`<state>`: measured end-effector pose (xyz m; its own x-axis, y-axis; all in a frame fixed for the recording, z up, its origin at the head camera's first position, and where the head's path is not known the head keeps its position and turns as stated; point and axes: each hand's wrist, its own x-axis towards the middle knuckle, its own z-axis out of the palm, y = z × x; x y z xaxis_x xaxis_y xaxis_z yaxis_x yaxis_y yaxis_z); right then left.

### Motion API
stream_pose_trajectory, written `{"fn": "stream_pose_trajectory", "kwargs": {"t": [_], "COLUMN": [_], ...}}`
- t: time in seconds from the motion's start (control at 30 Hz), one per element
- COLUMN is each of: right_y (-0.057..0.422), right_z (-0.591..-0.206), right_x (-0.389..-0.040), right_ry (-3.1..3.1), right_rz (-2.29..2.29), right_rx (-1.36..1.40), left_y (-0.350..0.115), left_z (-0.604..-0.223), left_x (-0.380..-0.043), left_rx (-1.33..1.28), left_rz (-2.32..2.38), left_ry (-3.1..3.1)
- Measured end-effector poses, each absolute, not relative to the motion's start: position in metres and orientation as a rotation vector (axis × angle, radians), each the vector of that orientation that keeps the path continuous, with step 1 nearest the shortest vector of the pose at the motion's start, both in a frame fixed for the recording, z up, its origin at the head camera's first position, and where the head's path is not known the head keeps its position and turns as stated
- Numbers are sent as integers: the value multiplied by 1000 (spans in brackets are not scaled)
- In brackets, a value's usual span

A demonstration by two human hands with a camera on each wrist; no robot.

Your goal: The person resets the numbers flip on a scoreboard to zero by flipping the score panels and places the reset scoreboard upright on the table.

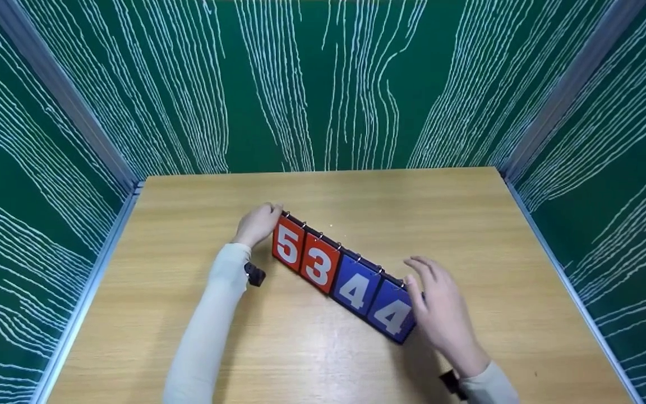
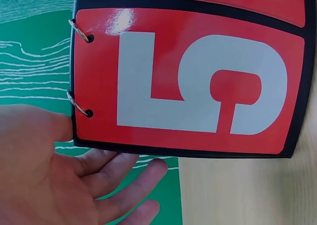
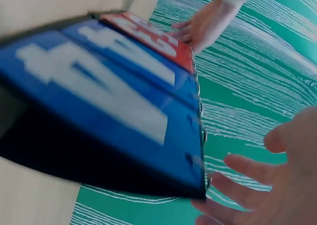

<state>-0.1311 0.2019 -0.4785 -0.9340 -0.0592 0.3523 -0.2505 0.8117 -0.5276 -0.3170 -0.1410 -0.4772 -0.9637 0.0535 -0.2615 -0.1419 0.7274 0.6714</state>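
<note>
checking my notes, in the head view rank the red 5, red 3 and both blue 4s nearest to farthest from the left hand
1. Red 5 card, left end of the row, beside the left hand.
2. Red 3 card, just right of the 5.
3. Inner blue 4 card, right of the 3.
4. Outer blue 4 card, right end, by the right hand.

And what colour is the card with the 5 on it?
The 5 card is red with a white numeral, best seen in the left wrist view.
</note>
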Motion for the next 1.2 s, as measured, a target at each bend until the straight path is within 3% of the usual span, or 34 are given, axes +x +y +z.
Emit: {"fn": "stream_pose_trajectory", "kwargs": {"t": [0.27,0.63,1.2], "right_y": [237,252,255], "right_z": [-474,-512,-533], "right_x": [-166,-211,-214], "right_ry": [-2891,-3115,-3271], "right_rz": [1207,1509,1609], "right_rx": [173,295,487], "left_y": [-143,-142,-142], "left_z": [-477,-473,-475], "left_x": [-317,-320,-319], "left_rx": [-29,-13,-2], "left_rz": [1065,1061,1004], "left_ry": [2672,2641,2626]}}
